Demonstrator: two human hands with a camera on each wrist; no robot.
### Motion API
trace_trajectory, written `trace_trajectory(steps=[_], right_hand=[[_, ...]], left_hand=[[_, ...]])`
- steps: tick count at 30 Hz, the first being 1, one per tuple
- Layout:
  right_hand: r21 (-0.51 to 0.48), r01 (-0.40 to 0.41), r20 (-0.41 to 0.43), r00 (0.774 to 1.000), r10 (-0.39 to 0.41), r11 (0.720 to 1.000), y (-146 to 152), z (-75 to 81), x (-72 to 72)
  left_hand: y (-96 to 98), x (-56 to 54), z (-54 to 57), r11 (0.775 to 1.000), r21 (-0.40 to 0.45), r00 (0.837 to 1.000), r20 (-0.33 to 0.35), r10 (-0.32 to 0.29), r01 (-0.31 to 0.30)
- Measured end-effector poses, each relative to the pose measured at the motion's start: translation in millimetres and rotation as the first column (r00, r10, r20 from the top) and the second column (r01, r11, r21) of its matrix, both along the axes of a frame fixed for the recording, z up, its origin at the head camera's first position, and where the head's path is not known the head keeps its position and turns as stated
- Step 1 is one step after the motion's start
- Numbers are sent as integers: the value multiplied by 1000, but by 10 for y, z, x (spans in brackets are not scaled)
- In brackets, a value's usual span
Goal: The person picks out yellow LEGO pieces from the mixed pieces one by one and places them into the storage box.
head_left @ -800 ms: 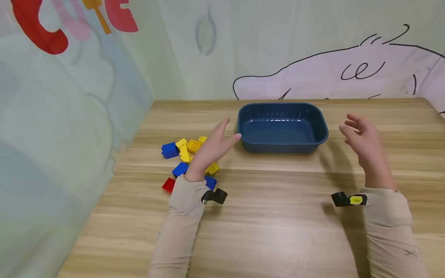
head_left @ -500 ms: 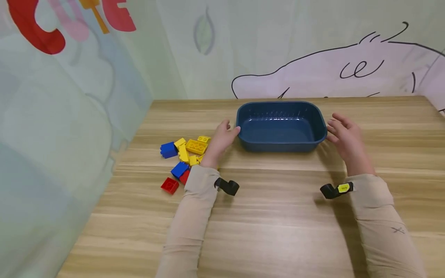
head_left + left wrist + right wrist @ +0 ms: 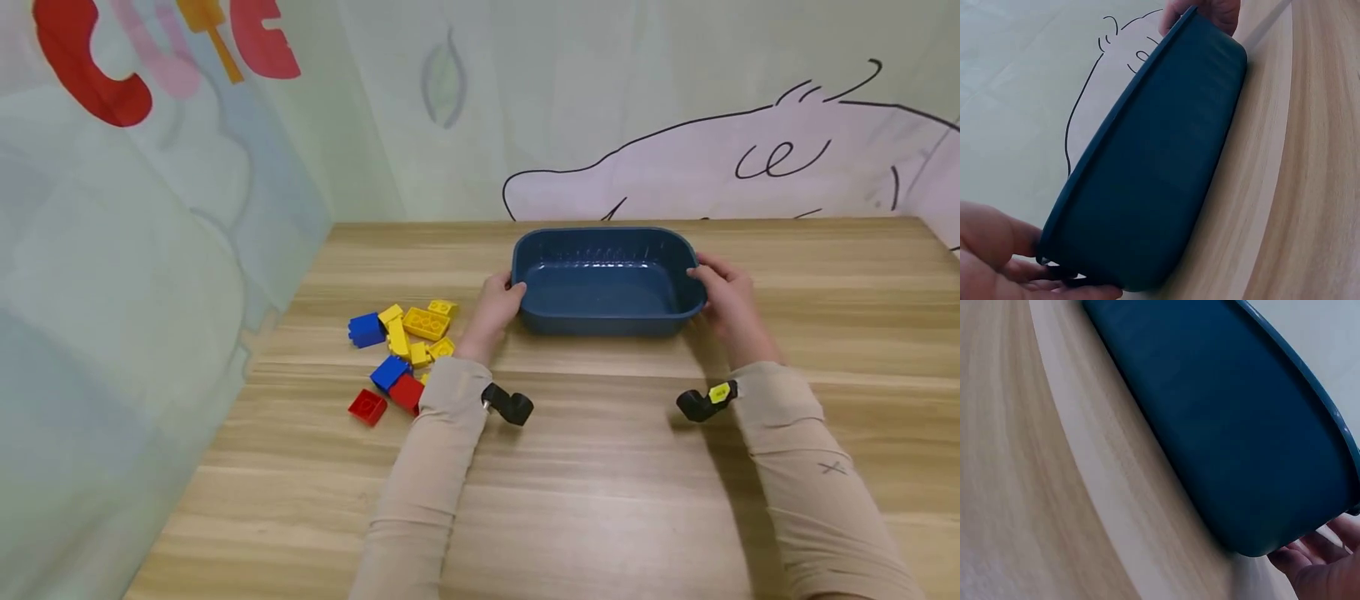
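Note:
A dark blue rectangular basin (image 3: 600, 323) with rounded corners stands near the back of the wooden table, nothing inside it. My left hand (image 3: 492, 315) grips its left end, thumb at the rim and fingers below along the outer wall, as the left wrist view shows with the left fingers (image 3: 1019, 275). At the opposite end my right hand (image 3: 729, 302) holds the rim, its thumb over the edge and the other fingers outside. In the right wrist view the right fingers (image 3: 1322, 556) lie against the end wall under the rim.
Several toy building bricks lie left of the basin: yellow bricks (image 3: 427, 323), a blue brick (image 3: 366, 330), another blue brick (image 3: 390, 372) and a red brick (image 3: 367, 407). My left sleeve (image 3: 450, 408) partly covers the pile. A printed wall (image 3: 420, 167) rises behind the table.
Both hands have come inward to the basin's two ends and taken hold of it; the right hand moved left from open air. The basin and bricks stay where they were.

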State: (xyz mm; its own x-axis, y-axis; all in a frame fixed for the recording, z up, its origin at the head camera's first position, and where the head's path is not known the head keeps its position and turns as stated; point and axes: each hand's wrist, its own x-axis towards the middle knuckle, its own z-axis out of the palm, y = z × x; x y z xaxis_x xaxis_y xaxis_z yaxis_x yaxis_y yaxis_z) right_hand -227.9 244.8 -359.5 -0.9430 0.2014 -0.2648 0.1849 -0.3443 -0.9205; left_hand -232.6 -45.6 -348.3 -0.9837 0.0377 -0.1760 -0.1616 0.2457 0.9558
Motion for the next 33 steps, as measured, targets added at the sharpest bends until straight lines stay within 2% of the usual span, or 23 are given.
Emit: trace_trajectory(steps=[8, 14, 21, 25, 33], right_hand=[[-26, -49, -28, 998, 48, 998, 43, 1, 28], [22, -75, -27, 997, 76, 997, 84, -1, 54], [51, -125, -51, 991, 128, 991, 124, 3, 88], [72, -149, -51, 987, 153, 986, 143, 5, 123], [129, -199, -80, 974, 210, 972, 189, -4, 204]], left_hand=[[-7, 26, -7, 1000, -8, 999, -39, 2, -2], [-8, 63, 7, 997, -62, 997, -57, -51, 47], [-66, 66, -12, 991, 104, 997, -21, -77, 79], [-85, 90, -4, 988, 126, 996, 22, -88, 84], [-129, 178, -36, 975, 181, 991, 24, -135, 128]])
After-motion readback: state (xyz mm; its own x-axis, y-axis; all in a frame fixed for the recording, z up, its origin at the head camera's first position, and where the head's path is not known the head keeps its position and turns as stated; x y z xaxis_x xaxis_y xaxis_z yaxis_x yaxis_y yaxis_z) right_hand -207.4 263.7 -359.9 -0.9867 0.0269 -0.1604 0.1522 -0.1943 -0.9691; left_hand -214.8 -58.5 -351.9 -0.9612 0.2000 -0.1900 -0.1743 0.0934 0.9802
